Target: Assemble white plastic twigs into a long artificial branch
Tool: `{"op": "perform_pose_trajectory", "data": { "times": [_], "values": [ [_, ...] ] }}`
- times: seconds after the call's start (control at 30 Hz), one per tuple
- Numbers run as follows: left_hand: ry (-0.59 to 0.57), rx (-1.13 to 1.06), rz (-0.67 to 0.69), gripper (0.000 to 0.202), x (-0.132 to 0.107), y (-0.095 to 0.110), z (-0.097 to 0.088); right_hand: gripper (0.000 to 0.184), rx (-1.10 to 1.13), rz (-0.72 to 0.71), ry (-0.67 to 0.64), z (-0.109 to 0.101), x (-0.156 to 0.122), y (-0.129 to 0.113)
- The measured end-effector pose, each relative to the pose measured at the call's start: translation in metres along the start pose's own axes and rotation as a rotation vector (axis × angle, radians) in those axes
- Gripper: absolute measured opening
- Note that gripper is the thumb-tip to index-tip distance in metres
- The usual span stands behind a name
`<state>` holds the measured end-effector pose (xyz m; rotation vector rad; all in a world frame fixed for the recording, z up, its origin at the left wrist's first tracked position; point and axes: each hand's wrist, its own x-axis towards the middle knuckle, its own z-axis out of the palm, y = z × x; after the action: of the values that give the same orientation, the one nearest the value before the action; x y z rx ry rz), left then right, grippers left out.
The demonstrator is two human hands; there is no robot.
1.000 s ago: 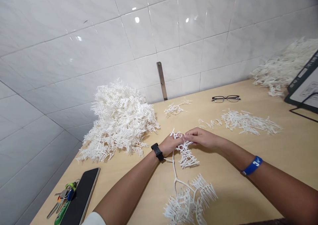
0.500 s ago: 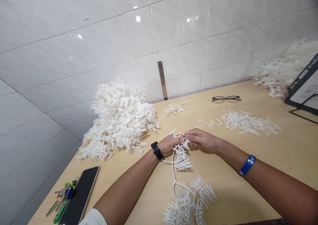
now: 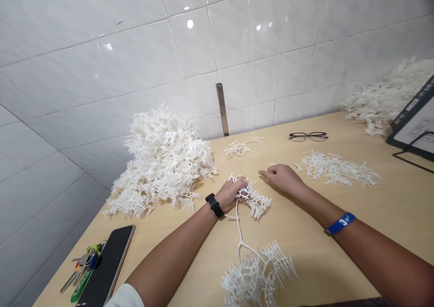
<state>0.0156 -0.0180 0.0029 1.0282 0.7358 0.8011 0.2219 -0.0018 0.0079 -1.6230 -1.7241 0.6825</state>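
My left hand (image 3: 232,194), with a black watch on its wrist, is closed on a white branched plastic piece (image 3: 255,199). From that hand a thin stem runs down toward me to a wider cluster of fine twigs (image 3: 259,273) low in the view. My right hand (image 3: 283,179), with a blue wristband behind it, is a little to the right, apart from the branched piece. Its fingers are curled together over the table, and whatever they may hold is hidden. Loose white bits (image 3: 339,167) lie in a flat pile to its right.
A tall heap of white branched pieces (image 3: 166,162) stands at the left by the tiled wall. Bare stems (image 3: 240,148), eyeglasses (image 3: 308,136), another white heap (image 3: 389,96) and a dark-framed panel (image 3: 417,121) lie farther back. A phone (image 3: 106,266) and keys (image 3: 79,266) are at lower left.
My right hand has come away from the branched piece, moving right and slightly farther back toward the loose bits. My left hand still grips the piece, whose upper twigs have swung to the right.
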Motion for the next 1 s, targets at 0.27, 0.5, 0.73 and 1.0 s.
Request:
{"op": "perform_pose_trajectory", "data": {
  "times": [0.27, 0.5, 0.73, 1.0],
  "values": [
    [0.03, 0.317, 0.096, 0.037, -0.005, -0.001, 0.01, 0.051, 0.557, -0.104, -0.569, 0.015, -0.022, -0.02],
    [-0.025, 0.323, 0.085, 0.042, -0.005, -0.003, 0.008, 0.049, 0.582, -0.191, -0.722, 0.007, -0.022, -0.021],
    [-0.123, 0.356, 0.067, 0.048, -0.006, -0.003, 0.005, 0.046, 0.498, -0.231, -0.716, 0.006, -0.022, -0.019],
    [-0.095, 0.264, 0.053, 0.045, -0.007, -0.003, 0.006, 0.045, 0.357, -0.12, -0.134, -0.014, -0.004, -0.003]
  ]
}}
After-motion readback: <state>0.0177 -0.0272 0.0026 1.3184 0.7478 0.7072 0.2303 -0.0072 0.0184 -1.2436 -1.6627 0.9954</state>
